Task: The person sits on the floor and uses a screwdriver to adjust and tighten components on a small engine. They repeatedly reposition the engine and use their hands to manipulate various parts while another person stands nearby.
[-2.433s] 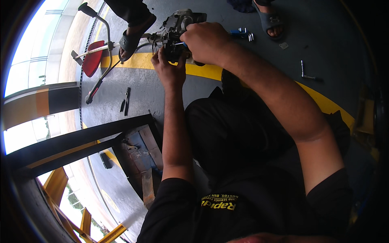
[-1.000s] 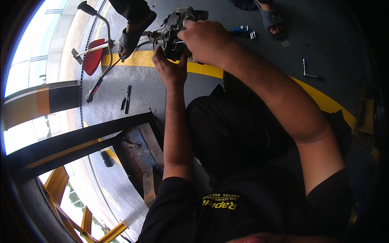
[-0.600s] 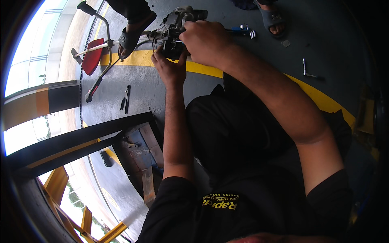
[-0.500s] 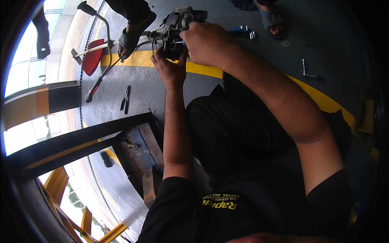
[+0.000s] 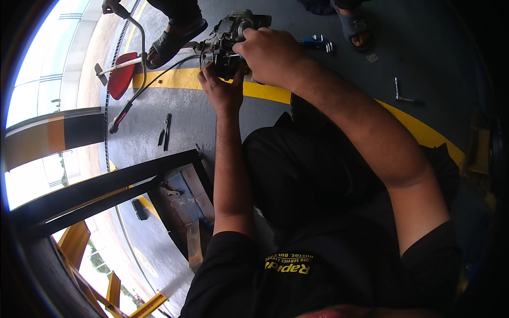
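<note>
A dark brush cutter engine point(image 5: 233, 31) lies on the floor ahead of me, on the far side of both hands. My left hand point(image 5: 222, 91) is at its near lower side, thumb and fingers curled against a black part. My right hand point(image 5: 271, 55) is closed around a screwdriver point(image 5: 235, 55); a bit of blue handle and thin shank show, pointing left at the engine. The screwdriver's tip is hard to make out. To the left, the cutter's shaft point(image 5: 124, 65) carries a red guard point(image 5: 122, 79) and a bent handlebar point(image 5: 142, 40).
Another person's sandalled foot point(image 5: 169, 45) stands beside the shaft, and their hand point(image 5: 114, 7) is at the handlebar's end. A second sandalled foot point(image 5: 358, 29) is at the far right. Pliers point(image 5: 167, 132), blue-held hex keys point(image 5: 318, 40), an L-shaped wrench point(image 5: 397, 90) and a dark metal frame point(image 5: 106, 183) lie around.
The other person's foot has shifted left and away from me, and a hand now is at the handlebar's end. My hands have hardly moved.
</note>
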Tool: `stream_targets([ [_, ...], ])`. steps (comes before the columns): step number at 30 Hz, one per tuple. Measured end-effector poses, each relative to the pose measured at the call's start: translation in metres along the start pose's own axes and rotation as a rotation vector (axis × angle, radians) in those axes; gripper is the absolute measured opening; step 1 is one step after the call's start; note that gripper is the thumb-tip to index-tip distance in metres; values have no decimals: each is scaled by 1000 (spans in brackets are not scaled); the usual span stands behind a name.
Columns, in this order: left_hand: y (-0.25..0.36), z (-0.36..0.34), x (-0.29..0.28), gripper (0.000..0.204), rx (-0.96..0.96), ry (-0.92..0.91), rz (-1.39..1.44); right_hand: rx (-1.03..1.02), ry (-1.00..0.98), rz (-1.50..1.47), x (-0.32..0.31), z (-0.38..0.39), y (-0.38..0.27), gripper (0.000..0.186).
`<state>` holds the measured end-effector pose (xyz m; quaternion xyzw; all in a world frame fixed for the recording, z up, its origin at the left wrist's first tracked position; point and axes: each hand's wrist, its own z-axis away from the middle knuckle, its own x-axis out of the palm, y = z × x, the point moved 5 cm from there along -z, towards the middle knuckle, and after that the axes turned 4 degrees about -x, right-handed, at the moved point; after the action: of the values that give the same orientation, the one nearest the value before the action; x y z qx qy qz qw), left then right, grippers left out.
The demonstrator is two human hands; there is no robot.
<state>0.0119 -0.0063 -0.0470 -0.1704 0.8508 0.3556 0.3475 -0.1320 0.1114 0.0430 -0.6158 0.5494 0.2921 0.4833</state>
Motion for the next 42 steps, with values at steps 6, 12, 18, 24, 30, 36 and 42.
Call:
stream_targets([
  [6, -6, 0, 2, 69, -20, -23, -22, 110, -92, -179, 2, -4, 1, 34],
  [12, -3, 2, -2, 73, -80, -23, -41, 114, -115, -182, 0, -8, -4, 30],
  [18, 5, 3, -7, 81, -15, 5, -18, 74, -23, -109, -3, -7, -9, 22],
  [24, 3, 4, -3, 76, 39, 31, 13, 140, -187, -134, 0, -7, -5, 30],
  [30, 2, 2, -4, 76, 33, 30, 10, 33, -97, -53, -5, -4, -8, 27],
  [36, 3, 4, -4, 76, -52, 17, 24, -6, 12, -24, -10, -1, -10, 23],
  [42, -3, 4, -1, 74, -82, -33, -19, 145, -204, -189, -5, -5, -6, 25],
])
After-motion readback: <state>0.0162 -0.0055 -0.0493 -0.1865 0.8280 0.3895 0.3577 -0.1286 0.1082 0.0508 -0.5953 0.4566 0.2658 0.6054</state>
